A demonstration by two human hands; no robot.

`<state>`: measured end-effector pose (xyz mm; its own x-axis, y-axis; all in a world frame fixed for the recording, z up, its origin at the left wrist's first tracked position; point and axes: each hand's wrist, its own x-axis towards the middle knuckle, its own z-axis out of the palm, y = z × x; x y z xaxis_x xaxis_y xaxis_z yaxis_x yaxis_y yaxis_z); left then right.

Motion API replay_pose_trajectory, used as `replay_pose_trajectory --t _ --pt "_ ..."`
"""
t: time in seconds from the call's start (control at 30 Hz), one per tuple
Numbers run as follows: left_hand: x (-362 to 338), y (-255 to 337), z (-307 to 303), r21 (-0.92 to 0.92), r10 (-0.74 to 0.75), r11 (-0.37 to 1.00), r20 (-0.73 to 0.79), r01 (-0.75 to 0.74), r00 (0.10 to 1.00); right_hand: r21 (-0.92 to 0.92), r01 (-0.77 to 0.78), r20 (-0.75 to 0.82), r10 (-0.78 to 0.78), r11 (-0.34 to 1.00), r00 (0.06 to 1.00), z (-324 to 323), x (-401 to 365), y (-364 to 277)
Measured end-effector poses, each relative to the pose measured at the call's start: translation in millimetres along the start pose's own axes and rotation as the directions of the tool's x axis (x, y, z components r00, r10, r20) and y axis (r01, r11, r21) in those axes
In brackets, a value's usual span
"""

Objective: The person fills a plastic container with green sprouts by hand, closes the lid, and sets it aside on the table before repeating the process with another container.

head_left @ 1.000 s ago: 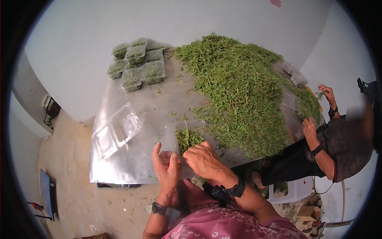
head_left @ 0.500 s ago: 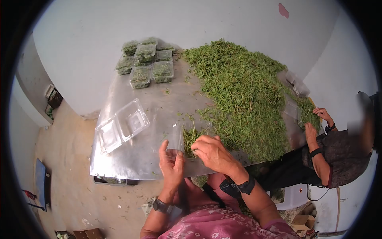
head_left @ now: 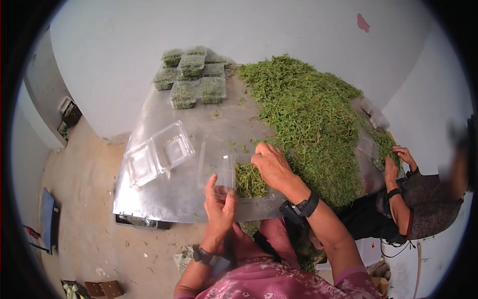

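In front of me on the metal table lies an open clear plastic clamshell box [head_left: 217,168], its right half holding leafy green stems [head_left: 250,179]. My left hand [head_left: 219,204] grips the box's near edge between thumb and fingers, around the middle where lid and base meet. Over the far right part of the box is my right hand [head_left: 273,167], fingers curled downward and pressed together; their tips are hidden, so anything in them cannot be made out. A large heap of loose greens [head_left: 313,114] lies just beyond and to the right of that hand.
Another open clamshell [head_left: 158,153] lies on the table's [head_left: 159,202] left. Filled boxes [head_left: 184,92] are stacked at the back left against the wall. To the right, a co-worker's hands [head_left: 393,169] handle greens beside more plastic boxes [head_left: 373,114].
My right hand has moved from low over the greens in the box to its far edge, uncovering the stems inside. My left hand stays on the box. The view has shifted slightly.
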<state>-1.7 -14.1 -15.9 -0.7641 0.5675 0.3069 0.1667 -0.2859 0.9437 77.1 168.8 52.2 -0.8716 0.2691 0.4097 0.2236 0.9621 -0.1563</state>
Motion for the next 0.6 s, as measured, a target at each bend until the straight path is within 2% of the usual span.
replay_pose_trajectory --t 0.1,0.2,0.3,0.4,0.6 --pt "0 -2 -2 0.077 0.011 0.997 0.011 -0.012 1.0 0.065 0.014 -0.07 -0.01 0.998 0.998 -19 -1 4" --pt "-1 6 -1 0.043 -0.061 0.997 0.001 0.061 0.998 0.153 -0.166 0.007 0.167 0.974 0.986 -48 -2 -12" --pt "0 6 -1 0.031 -0.052 0.998 0.003 0.051 0.999 0.215 -0.261 0.104 0.244 0.941 0.964 -60 -7 -18" --pt "-1 7 0 0.018 -0.051 0.999 0.001 0.051 0.999 0.355 -0.378 0.202 0.324 0.855 0.924 -58 -16 -23" --pt "-1 6 0 0.049 -0.053 0.997 0.002 0.053 0.999 0.415 -0.492 0.227 0.437 0.765 0.87 -48 -20 -30"
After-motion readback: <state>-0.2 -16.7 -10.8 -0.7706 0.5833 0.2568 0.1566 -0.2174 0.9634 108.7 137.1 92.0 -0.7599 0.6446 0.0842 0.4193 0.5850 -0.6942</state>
